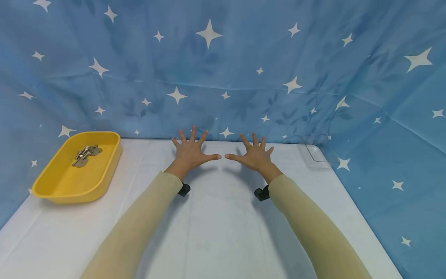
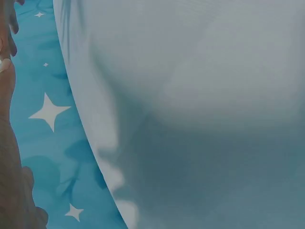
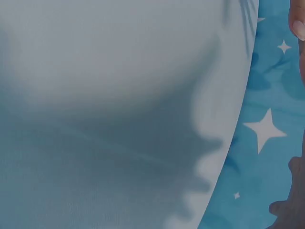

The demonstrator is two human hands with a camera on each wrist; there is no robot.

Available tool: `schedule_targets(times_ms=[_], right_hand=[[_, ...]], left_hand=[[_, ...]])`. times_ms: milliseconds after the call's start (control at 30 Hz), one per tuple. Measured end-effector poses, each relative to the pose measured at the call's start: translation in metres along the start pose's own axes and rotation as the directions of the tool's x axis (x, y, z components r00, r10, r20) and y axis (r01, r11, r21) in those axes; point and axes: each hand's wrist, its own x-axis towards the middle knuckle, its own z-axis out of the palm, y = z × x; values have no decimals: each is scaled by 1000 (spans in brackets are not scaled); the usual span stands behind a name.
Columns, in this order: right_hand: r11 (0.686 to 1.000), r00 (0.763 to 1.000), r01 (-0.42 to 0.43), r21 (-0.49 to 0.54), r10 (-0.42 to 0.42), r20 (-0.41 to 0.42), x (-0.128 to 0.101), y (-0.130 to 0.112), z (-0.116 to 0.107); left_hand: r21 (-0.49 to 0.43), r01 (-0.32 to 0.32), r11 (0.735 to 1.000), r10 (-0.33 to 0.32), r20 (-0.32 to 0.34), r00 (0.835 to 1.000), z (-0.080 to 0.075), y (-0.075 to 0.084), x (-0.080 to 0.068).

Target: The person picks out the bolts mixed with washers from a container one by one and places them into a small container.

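Both hands are empty, fingers spread straight, palms down, over the far middle of the white bench (image 1: 216,228). The left hand (image 1: 191,151) and right hand (image 1: 256,155) sit side by side with thumb tips pointing at each other, nearly touching; I can't tell whether the palms rest on the cloth or hover just above it.

Nearest things: a yellow tray (image 1: 59,186) at the bench's left edge, well apart from the left hand, long axis running from near-left to far-right. A small pile of metal pieces (image 1: 85,154) lies in its far end, so it is left of the left hand and at about the same depth; the left arm is clearly the nearer one. A clear tray (image 1: 315,157) sits at the far-right corner, near the right hand, and looks empty.

The wrist views show only white cloth, blue star backdrop (image 1: 223,66) and finger edges. Forearms in beige sleeves angle in from the near edge.
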Motion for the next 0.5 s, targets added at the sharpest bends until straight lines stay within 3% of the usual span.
schedule_targets(times_ms=[100,300,500], right_hand=[[1000,1000,19,2,-19,-7,3,-6,2],[998,998,66,5,-66,22,5,-21,13],[985,991,132,114,-132,-7,7,-47,25]], left_hand=[[-4,10,1000,-10,-21,1000,0,-5,-4],[-1,65,998,-65,1,998,2,-15,-18],[16,118,993,-118,-1,993,-6,-30,-35]])
